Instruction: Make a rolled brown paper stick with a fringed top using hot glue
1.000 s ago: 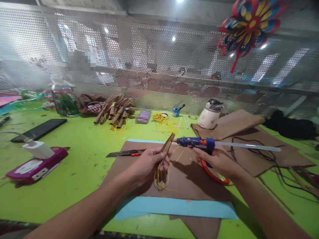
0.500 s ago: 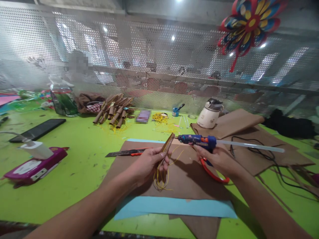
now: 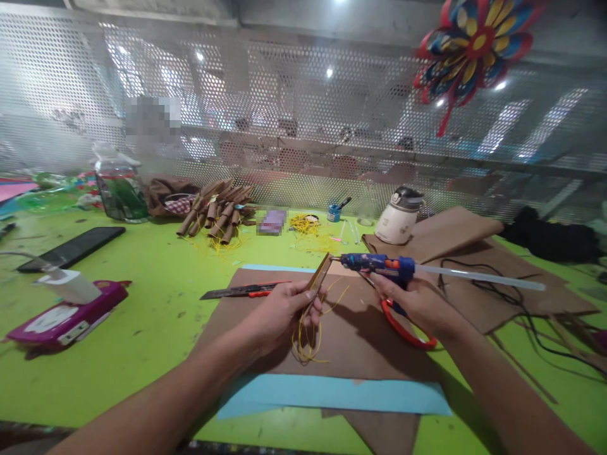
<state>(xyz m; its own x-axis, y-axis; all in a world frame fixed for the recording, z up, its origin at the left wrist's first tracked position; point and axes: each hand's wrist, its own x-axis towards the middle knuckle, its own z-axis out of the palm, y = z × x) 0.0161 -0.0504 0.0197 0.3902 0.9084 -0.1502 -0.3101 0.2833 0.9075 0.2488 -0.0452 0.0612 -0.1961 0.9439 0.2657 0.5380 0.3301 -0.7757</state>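
Observation:
My left hand (image 3: 294, 309) pinches a folded strip of brown paper (image 3: 320, 278), its narrow end tilted up and to the right. Loops of yellow string (image 3: 308, 347) dangle below those fingers. In my right hand (image 3: 412, 300) is a blue glue gun (image 3: 377, 266), with a long clear glue stick (image 3: 478, 277) jutting from its back. The gun's nozzle is at the upper end of the paper strip; whether it touches, I cannot tell. Orange-handled scissors (image 3: 410, 335) lie beneath my right hand. A utility knife (image 3: 241, 291) rests on brown paper left of my left hand.
A purple power strip (image 3: 66, 322) with a white plug and a black phone (image 3: 73, 248) are at left. Rolled brown paper tubes (image 3: 220, 212) are piled at the back, near a cream-coloured bottle (image 3: 398, 218). A black cord (image 3: 526, 316) trails at right. Blue paper (image 3: 336, 395) lies in front.
The glue gun has shifted slightly right and a little upward, its nozzle staying by the strip's upper end. My left hand and the paper strip have hardly moved.

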